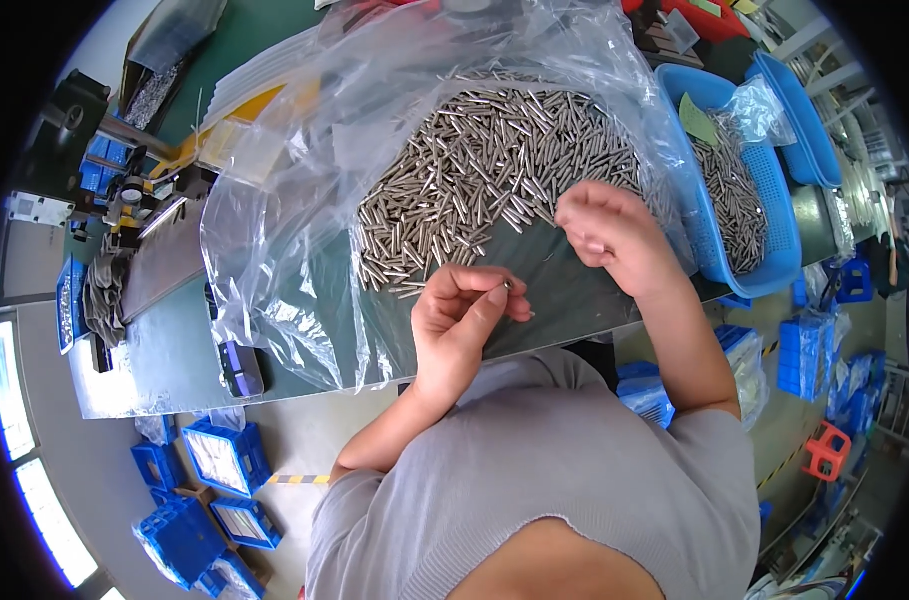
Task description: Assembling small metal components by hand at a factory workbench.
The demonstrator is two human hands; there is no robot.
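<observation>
A wide heap of small silvery metal pins [495, 150] lies on a clear plastic sheet [275, 240] spread over the green worktable. My left hand [455, 325] is closed at the heap's near edge, thumb against the fingers. The end of one metal pin [508, 286] shows between its fingertips. To the right, my right hand [610, 235] hovers by the heap's near right side with curled fingers. Whatever it may hold is hidden by those fingers. The two hands are apart.
Right of the heap stands a blue perforated basket [780, 225] of similar pins, with another blue basket [800, 120] behind it. At the left is a machine fixture [130, 190]. A purple-and-black box [240, 368] sits near the table's front edge. Blue crates [225, 455] stand on the floor.
</observation>
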